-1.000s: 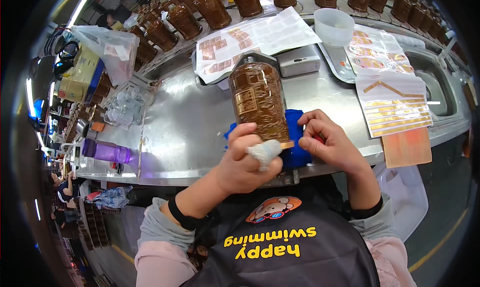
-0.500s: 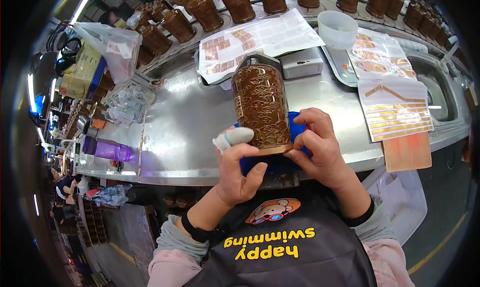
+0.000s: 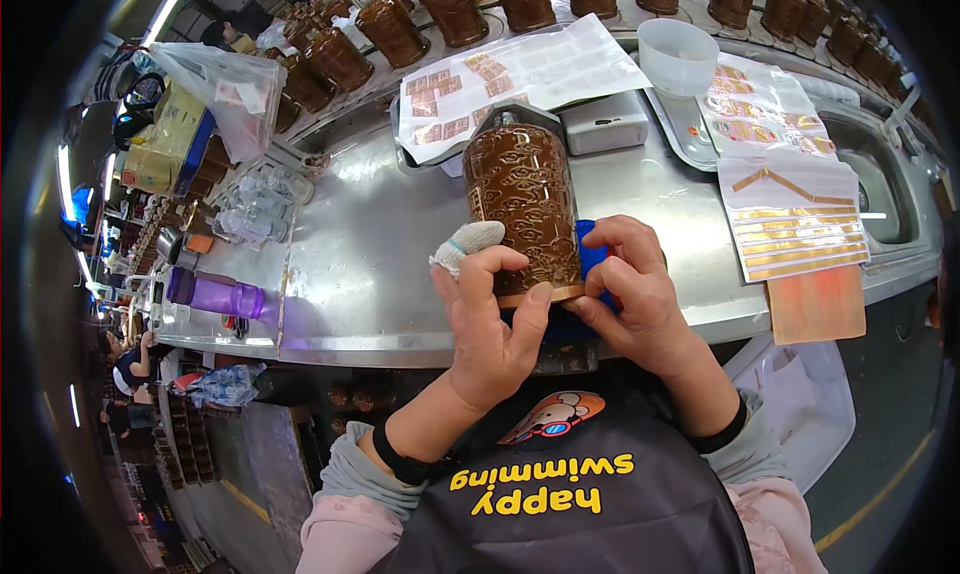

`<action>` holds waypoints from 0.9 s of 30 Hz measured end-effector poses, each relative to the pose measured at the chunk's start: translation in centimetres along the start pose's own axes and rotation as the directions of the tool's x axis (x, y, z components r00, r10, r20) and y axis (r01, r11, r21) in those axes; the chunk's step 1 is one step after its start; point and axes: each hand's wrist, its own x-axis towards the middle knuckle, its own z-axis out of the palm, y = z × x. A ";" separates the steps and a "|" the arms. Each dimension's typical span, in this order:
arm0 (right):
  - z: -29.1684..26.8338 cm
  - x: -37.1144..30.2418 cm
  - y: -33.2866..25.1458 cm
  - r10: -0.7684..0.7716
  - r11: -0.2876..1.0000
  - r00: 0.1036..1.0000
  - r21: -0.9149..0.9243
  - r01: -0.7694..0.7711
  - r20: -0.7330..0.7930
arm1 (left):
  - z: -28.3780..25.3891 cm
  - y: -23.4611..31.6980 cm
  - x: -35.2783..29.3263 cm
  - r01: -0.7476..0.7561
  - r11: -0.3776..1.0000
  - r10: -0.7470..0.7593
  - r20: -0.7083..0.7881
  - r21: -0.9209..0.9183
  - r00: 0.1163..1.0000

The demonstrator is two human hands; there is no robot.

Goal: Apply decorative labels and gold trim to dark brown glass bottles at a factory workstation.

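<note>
- One brown patterned bottle (image 3: 520, 194) at frame centre, base toward the bottom; one gold band (image 3: 540, 296) around the base.
- One left hand (image 3: 490, 339), lower centre: thumb and index finger parted, tips at the band and just above; one other finger under a white cover (image 3: 470, 246).
- One right hand (image 3: 640, 299), right of centre: fingers bent inward, thumb by the base's corner; cannot tell whether gripping.
- Three printed sheets: one upper centre (image 3: 520, 79), two at right (image 3: 765, 109) (image 3: 795, 219).
- One white cup (image 3: 677, 56), upper right; one purple bottle (image 3: 225, 296), left.
- Table's front edge close below the base; broad stretch of steel table (image 3: 360, 254) leftward, narrower stretch rightward.
</note>
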 end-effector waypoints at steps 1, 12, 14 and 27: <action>0.0 0.0 0.0 0.001 1.000 1.000 0.001 -0.001 0.001 | 0.0 0.0 0.1 -0.049 0.998 0.049 -0.006 0.046 0.999; 0.1 -0.1 0.1 -0.003 1.000 1.000 -0.017 0.003 -0.006 | -1.1 -2.0 -2.5 -0.252 0.966 0.256 -0.108 0.050 0.961; 0.1 -0.2 0.1 -0.002 1.000 1.000 -0.016 0.002 -0.005 | -1.6 -2.6 -3.8 -0.504 0.769 0.515 0.086 0.394 0.853; 0.2 -0.2 0.0 0.022 1.000 1.000 0.015 -0.022 0.007 | 0.7 -0.4 -2.3 -0.540 0.727 0.505 0.202 0.424 0.839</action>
